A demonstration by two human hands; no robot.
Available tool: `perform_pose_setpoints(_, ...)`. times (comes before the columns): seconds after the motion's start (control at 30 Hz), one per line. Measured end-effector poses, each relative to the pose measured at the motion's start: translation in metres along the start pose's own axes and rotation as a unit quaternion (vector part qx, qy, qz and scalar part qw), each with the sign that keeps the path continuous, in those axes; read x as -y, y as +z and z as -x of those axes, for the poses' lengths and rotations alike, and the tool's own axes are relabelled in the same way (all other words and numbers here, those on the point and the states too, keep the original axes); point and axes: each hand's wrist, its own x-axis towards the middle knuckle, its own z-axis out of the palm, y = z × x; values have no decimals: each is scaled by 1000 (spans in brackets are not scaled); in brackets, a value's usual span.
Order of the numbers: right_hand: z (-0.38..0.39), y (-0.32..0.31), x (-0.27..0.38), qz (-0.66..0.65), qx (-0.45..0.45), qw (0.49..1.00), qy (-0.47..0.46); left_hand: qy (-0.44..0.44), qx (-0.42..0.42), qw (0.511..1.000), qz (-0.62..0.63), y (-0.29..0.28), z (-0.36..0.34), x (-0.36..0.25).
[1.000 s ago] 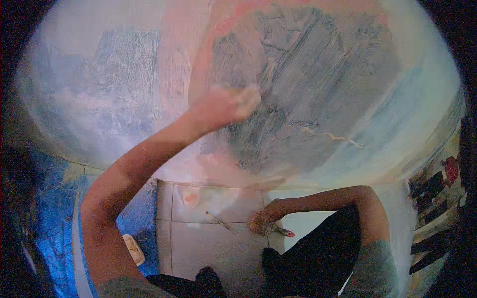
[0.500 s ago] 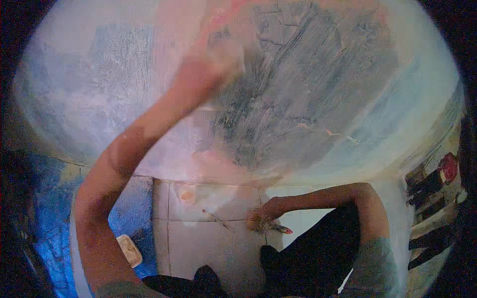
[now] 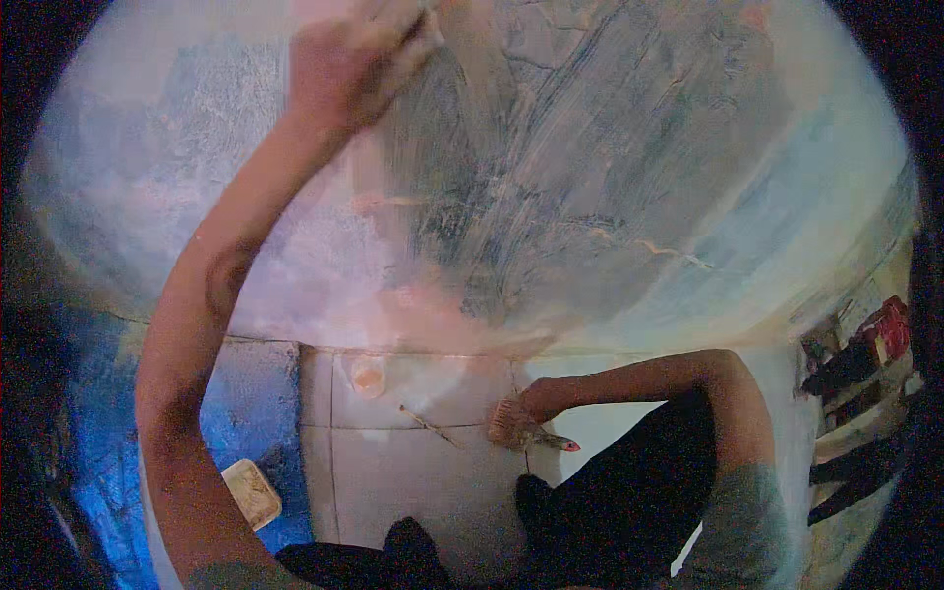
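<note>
A large painted surface [image 3: 610, 187] in greys, pinks and pale blue fills the upper part of the view. My left hand [image 3: 359, 69] is raised against its upper left area. The fingers are closed, with something pale and partly dark at their tips, too blurred to name. Low down in front of the surface, my right hand [image 3: 531, 401] is closed on a paintbrush. Its handle [image 3: 562, 444] points right and ends in a red tip; bristles and fingers are hard to tell apart in the dim light.
On the pale tiled floor [image 3: 393, 482] lie a thin stick-like tool [image 3: 428, 425] and a small round orange-pink dish [image 3: 368, 380]. A shallow white container [image 3: 254, 494] with dried residue sits on a blue sheet [image 3: 265, 413]. Dark items and a red object [image 3: 890, 329] stand at the right edge.
My left hand has moved up and to the left across the painted surface. My right hand stays in nearly the same place with the paintbrush.
</note>
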Motion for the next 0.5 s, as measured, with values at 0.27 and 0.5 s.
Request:
perform_pose_setpoints(0.27, -9, -3, -18, 63, 58, 994, 64, 212, 80, 973, 47, 14, 58, -58)
perform_pose_setpoints(0.5, -21, 21, -64, -35, 10, 997, 63, -10, 83, 995, -49, 10, 14, 1)
